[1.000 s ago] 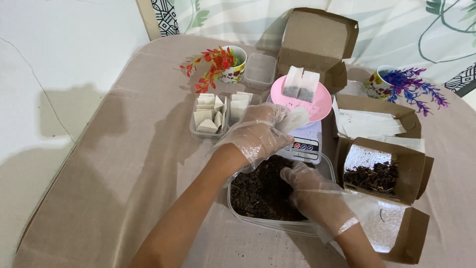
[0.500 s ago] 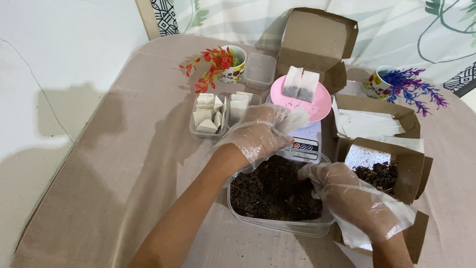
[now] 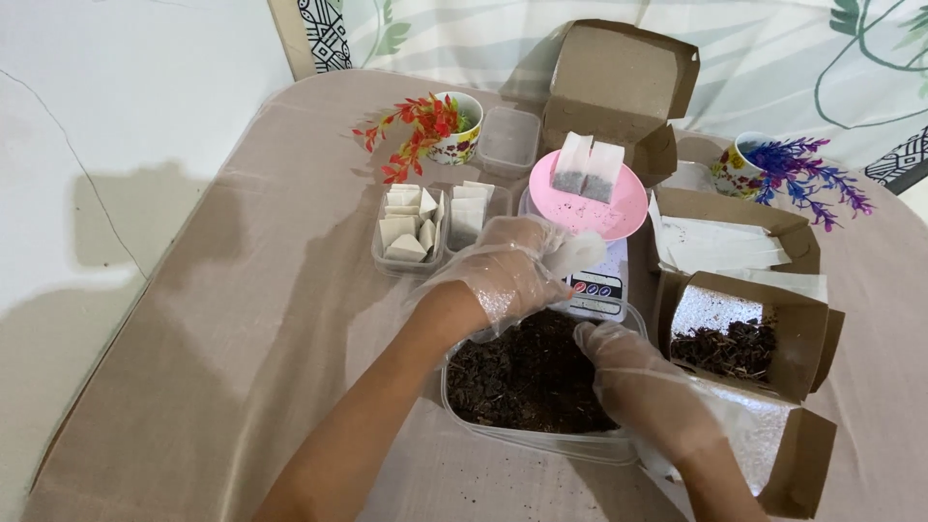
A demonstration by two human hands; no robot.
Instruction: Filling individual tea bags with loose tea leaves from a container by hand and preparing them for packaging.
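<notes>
Both my hands wear clear plastic gloves. My left hand [image 3: 503, 266] is closed around a white empty tea bag [image 3: 580, 253], held just above the far edge of a clear plastic tub [image 3: 454, 411] filled with dark loose tea [image 3: 517, 372]. My right hand [image 3: 633, 382] reaches down into the right side of that tub, fingers curled among the leaves. Behind the tub sits a small white scale [image 3: 597, 288] carrying a pink plate [image 3: 619, 215] with two filled tea bags [image 3: 587, 170].
Two clear trays of folded white bags [image 3: 408, 230] stand left of the scale. An open brown box with dark tea [image 3: 739, 338] is at the right, more boxes [image 3: 619, 87] behind. Two cups with artificial flowers [image 3: 440, 126] [image 3: 773, 164] and an empty clear container [image 3: 507, 140] sit at the back.
My right hand lifted out toward the right box half a second ago and has now come back down into the tub's tea. My left hand has stayed put with the bag.
</notes>
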